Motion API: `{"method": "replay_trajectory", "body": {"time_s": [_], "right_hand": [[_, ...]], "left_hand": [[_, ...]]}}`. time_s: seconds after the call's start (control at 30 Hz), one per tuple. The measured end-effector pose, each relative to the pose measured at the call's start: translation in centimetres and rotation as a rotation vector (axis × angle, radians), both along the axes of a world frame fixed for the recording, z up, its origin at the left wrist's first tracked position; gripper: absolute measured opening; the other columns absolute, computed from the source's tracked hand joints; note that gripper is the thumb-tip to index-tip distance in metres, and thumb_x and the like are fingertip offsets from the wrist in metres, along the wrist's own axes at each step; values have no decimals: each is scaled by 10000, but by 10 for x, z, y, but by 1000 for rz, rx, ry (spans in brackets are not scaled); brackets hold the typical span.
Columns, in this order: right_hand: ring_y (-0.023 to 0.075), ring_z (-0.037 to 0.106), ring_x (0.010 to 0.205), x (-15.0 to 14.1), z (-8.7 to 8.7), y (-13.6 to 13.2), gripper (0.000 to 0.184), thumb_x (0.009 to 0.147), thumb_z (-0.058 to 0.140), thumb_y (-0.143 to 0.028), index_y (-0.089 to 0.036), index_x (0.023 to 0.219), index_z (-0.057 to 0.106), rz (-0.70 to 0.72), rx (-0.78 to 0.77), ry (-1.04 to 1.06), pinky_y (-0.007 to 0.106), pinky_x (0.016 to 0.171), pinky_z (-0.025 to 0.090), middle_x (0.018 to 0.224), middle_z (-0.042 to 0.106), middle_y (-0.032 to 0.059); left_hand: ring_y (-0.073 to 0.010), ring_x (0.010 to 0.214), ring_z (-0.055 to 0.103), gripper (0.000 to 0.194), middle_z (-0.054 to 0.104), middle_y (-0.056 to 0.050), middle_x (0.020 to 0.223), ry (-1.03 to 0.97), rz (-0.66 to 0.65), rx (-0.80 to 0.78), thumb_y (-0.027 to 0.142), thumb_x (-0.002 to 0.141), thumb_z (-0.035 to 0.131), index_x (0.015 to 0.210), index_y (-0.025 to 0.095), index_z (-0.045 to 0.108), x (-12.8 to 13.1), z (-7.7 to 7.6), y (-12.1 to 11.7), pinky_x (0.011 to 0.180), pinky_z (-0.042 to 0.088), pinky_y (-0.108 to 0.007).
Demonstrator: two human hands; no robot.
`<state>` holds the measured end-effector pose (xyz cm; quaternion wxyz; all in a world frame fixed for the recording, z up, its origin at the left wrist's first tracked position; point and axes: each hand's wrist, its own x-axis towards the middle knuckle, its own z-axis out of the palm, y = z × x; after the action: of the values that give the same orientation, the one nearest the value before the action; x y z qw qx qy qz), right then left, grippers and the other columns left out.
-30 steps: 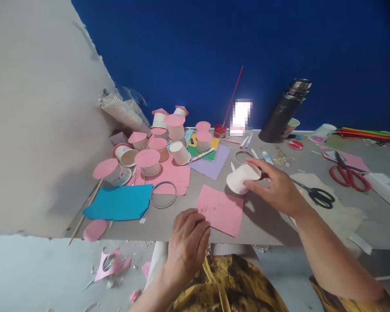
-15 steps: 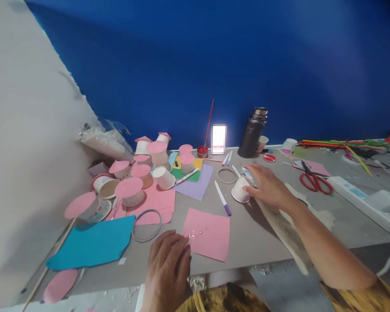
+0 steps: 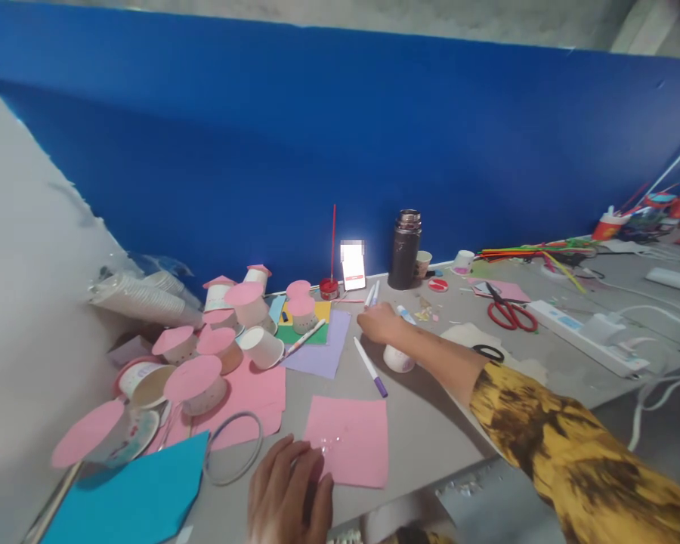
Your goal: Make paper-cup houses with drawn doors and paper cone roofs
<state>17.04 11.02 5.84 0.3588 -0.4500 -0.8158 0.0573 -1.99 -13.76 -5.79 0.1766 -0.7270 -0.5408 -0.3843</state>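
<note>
One reach seemed underway: right hand (image 3: 376, 323) beyond white cup (image 3: 399, 361), finger closure unclear; left hand (image 3: 289, 491), fingers loosely apart; grasping likely needed pinching.

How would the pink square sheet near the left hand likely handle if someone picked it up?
The pink square sheet looks thin and lies flat, so it would probably feel light and bend easily. Lifted by one edge, it might sag. The shiny clear drops on it could smear if touched.
</note>
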Motion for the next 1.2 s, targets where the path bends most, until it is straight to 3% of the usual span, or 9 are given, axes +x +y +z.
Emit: {"method": "replay_trajectory", "body": {"time_s": [0.1, 0.17, 0.3, 0.43, 0.63, 0.87, 1.0, 1.1, 1.2], "right_hand": [[218, 692, 966, 5, 22, 5, 148, 991, 664, -317, -211, 1087, 700, -10, -103, -195, 379, 823, 590, 1123, 714, 77], [280, 708, 866, 13, 36, -3, 85, 925, 709, -215, -165, 857, 711, 13, -131, -293, 407, 772, 547, 896, 732, 120], [243, 669, 838, 36, 42, -49, 143, 993, 558, -266, -212, 958, 686, 178, -100, -362, 347, 731, 472, 888, 726, 76], [204, 616, 758, 62, 7, -108, 224, 1052, 443, -260, -213, 959, 642, 513, 71, -308, 304, 644, 427, 862, 694, 73], [178, 604, 651, 90, -46, -162, 97, 1011, 539, -188, -241, 937, 573, 348, -54, 5, 288, 604, 477, 771, 632, 25], [197, 653, 684, 82, -77, -188, 150, 979, 541, -112, -256, 978, 582, 331, -32, 132, 317, 629, 528, 813, 695, 37], [211, 702, 734, 88, -81, -186, 179, 957, 547, -91, -257, 1002, 597, 261, 43, 205, 313, 653, 565, 859, 729, 55], [226, 733, 782, 95, -81, -185, 175, 964, 549, -111, -259, 1023, 621, 197, 40, 212, 301, 625, 573, 901, 750, 73], [228, 741, 795, 98, -81, -185, 163, 971, 562, -133, -254, 1046, 642, 148, 56, 223, 291, 610, 571, 912, 756, 81]], "left_hand": [[-301, 1098, 623, 202, 698, -115, 1066, -37, 9, -16, 159, 888, 670, 1081, 220, 660, 5, 4, -3, 905, 532, -458], [-290, 1084, 625, 211, 692, -111, 1057, -104, 29, -17, 115, 893, 653, 1079, 215, 650, 10, 10, -6, 917, 529, -462], [-276, 1071, 613, 259, 669, -103, 1053, -236, 81, 1, 71, 909, 617, 1122, 218, 619, 18, 21, -9, 916, 533, -471], [-271, 1079, 598, 239, 649, -95, 1062, -280, 84, -29, 85, 924, 598, 1118, 223, 605, 19, 23, -9, 927, 529, -479], [-316, 957, 548, 195, 608, -91, 959, -207, 376, -335, 359, 866, 704, 962, 210, 623, 18, 27, -7, 810, 481, -499], [-253, 802, 554, 118, 615, -42, 788, -286, 347, -493, 152, 840, 596, 743, 218, 584, 22, 32, 11, 710, 433, -402], [-211, 774, 597, 144, 635, -15, 779, -424, 243, -242, 162, 907, 597, 783, 227, 565, 19, 58, 7, 688, 473, -361], [-225, 942, 635, 148, 686, -41, 933, -245, 223, 121, 93, 899, 653, 904, 229, 596, 19, 84, -5, 880, 481, -430], [-260, 1087, 622, 222, 720, -63, 1014, -72, 141, 118, 41, 861, 684, 954, 230, 613, 27, 90, -15, 952, 468, -452]]}}
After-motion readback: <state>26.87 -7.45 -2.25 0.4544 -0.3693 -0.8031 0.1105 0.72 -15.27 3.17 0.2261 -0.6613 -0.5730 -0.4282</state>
